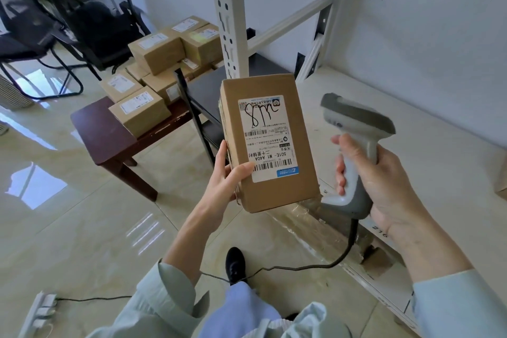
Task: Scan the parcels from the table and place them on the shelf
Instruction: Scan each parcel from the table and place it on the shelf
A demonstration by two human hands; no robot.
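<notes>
Nearest to you are your pale green sleeves and one black shoe [234,263] on the glossy tile floor, with a white power strip [38,313] down at the near left. Your left hand [229,177] has a cardboard parcel [270,143] gripped by its lower left edge, thumb across the front, held up in the air with the shipping label [267,138] facing you. That label's got barcodes and a black marker scribble on it. Your right hand [384,181] is wrapped round the handle of a grey barcode scanner [354,151], just right of the parcel with its head angled over toward it; the black cable [340,252] trails down to the floor.

The white metal shelf [411,145] sits to your right, its near upright [229,14] just behind the parcel. Further back on the left, a dark wooden table [109,134] holds a stack of more cardboard parcels [156,74]. Past those, two black mesh chairs [82,16] stand by the wall.
</notes>
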